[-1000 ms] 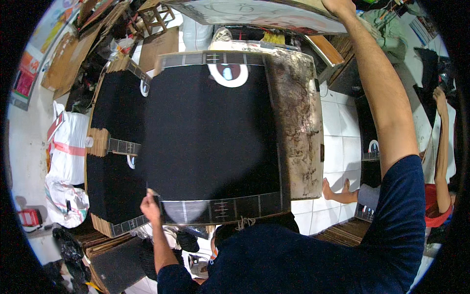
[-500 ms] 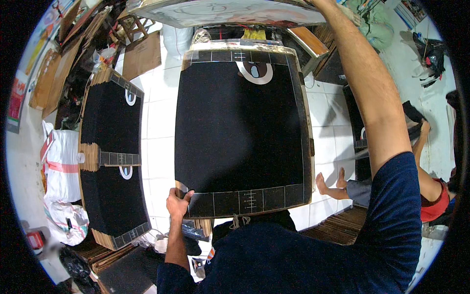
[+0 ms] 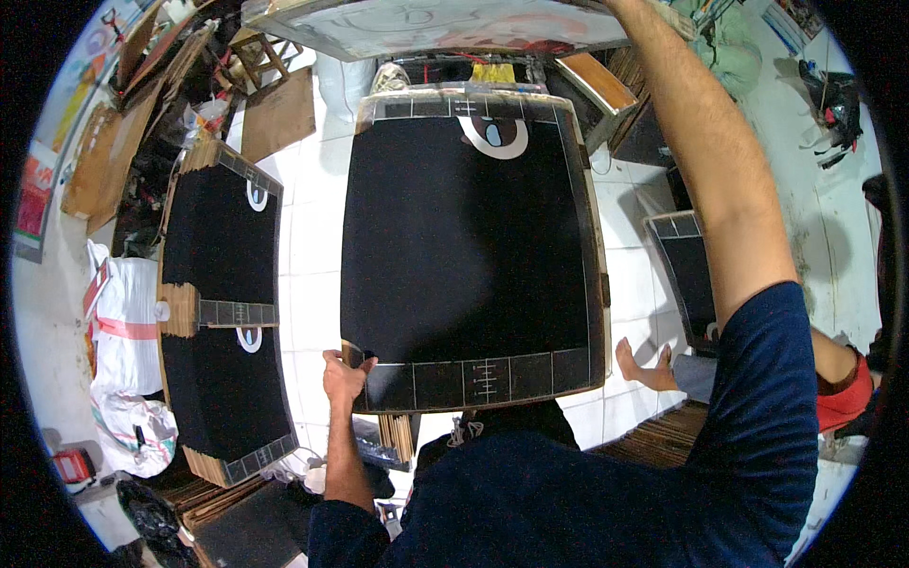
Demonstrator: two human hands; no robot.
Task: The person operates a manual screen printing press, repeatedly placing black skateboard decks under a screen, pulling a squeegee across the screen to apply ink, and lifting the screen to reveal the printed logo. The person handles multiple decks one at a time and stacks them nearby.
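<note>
A board covered in black fabric [image 3: 454, 246] lies in front of me, with a dark strip marked in white lines [image 3: 440, 383] along its near edge. A white ring with a blue and brown eye shape [image 3: 507, 147] shows at its far side. My left hand [image 3: 347, 377] grips the board's near left corner, thumb on top and fingers around the side. My right arm reaches up past the right side of a large framed panel [image 3: 426, 33], pale with reddish smears, raised at the far end. The right hand lies beyond the top edge of the picture.
Two similar black boards [image 3: 222, 232] stand at the left, beside white sacks [image 3: 128, 322]. Another black board [image 3: 684, 260] is at the right, near a person in a red sleeve [image 3: 846, 393]. Stacked brown sheets [image 3: 658, 435] lie low right. A wooden-topped box [image 3: 597, 80] stands far right.
At the right, the other person's hand and the dark piece it held have dropped out of sight; more of a black board shows there. My left hand keeps its grip on the corner.
</note>
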